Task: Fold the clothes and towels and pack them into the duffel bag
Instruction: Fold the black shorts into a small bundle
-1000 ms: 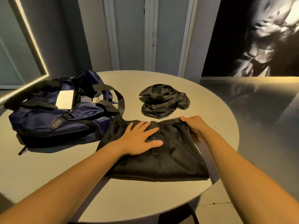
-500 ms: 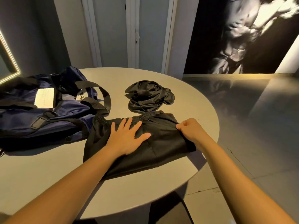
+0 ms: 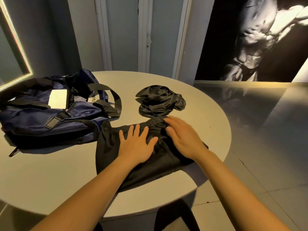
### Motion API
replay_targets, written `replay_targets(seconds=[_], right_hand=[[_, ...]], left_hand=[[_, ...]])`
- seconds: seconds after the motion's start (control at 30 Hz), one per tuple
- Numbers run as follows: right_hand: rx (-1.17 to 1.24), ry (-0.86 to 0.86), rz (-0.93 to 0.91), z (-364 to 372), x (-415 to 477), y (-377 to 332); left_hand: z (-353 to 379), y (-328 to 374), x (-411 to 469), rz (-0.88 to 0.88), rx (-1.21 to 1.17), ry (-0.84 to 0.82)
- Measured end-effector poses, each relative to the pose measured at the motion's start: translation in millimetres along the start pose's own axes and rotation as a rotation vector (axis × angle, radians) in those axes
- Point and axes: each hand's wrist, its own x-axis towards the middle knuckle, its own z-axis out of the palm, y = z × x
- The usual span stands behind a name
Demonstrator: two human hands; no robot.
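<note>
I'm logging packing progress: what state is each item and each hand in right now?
black shorts: flat on the table, under both hands.
crumpled black garment: bunched up, unfolded, just beyond the shorts.
duffel bag: slumped on the table, left of the shorts; zip state unclear.
left hand: open, fingers spread, pressing the shorts.
right hand: open, fingers straight, at the waistband; blurred.

Navy duffel bag, black straps; black shorts; black crumpled garment; pale grey table
</note>
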Motion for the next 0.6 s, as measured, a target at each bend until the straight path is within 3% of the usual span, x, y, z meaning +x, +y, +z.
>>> replay_targets(seconds=[0.1, 0.23, 0.4, 0.5, 0.6], right_hand=[[-0.141, -0.28, 0.054, 24.2, 0.2, 22.1], [-0.138, -0.322, 0.078, 20.0, 5.4, 49.7], [-0.126, -0.246, 0.077, 13.7, 13.5, 53.9], [-0.126, -0.028, 0.045, 0.8, -0.2, 27.3], [0.144, 0.05, -0.086, -9.6, -28.4, -20.2]], left_hand=[[-3.3, -1.7, -7.8, 0.025, -0.032, -0.029], [-13.1, -58.5, -22.7, 0.208, 0.019, 0.041], [-12.1, -88.5, -52.8, 0.259, 0.051, 0.006], [-8.4, -80.3, -66.0, 0.189, 0.041, 0.049], [-4.6, -78.0, -72.1, 0.13, 0.043, 0.088]])
